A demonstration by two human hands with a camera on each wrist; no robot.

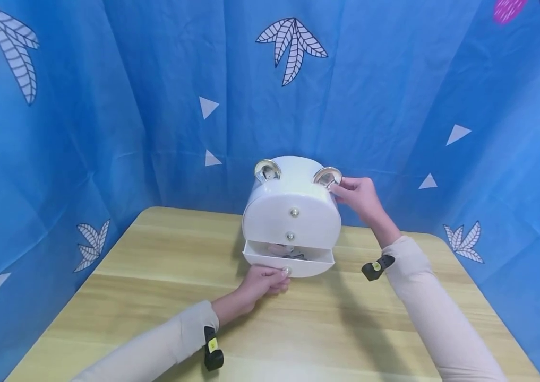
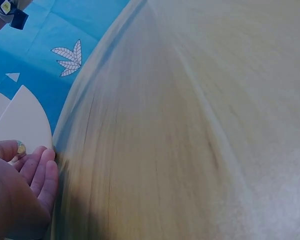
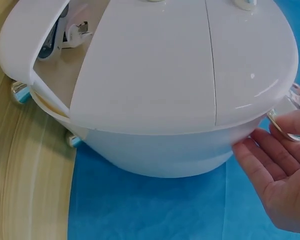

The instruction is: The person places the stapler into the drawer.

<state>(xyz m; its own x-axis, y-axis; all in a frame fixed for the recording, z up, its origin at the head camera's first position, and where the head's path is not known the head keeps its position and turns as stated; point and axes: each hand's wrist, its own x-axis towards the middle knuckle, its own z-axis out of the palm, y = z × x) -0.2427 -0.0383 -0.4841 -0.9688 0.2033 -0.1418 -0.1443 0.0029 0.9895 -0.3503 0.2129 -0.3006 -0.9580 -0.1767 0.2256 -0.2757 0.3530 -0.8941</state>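
A white rounded storage box with drawers and two gold ear-shaped pieces stands toward the back of the table. Its lowest drawer is pulled partway out, and small things lie inside, among them a dark one and a shiny metal one whose kinds I cannot tell. My left hand pinches that drawer's round knob between thumb and finger. Up at the box's right side, my right hand pinches the right gold ear, with its other fingers near the box wall.
The light wooden table carries the box. Blue curtain with leaf and triangle prints hangs close behind and on both sides. Black straps with small dark blocks are on both wrists. Closed upper drawers have knobs.
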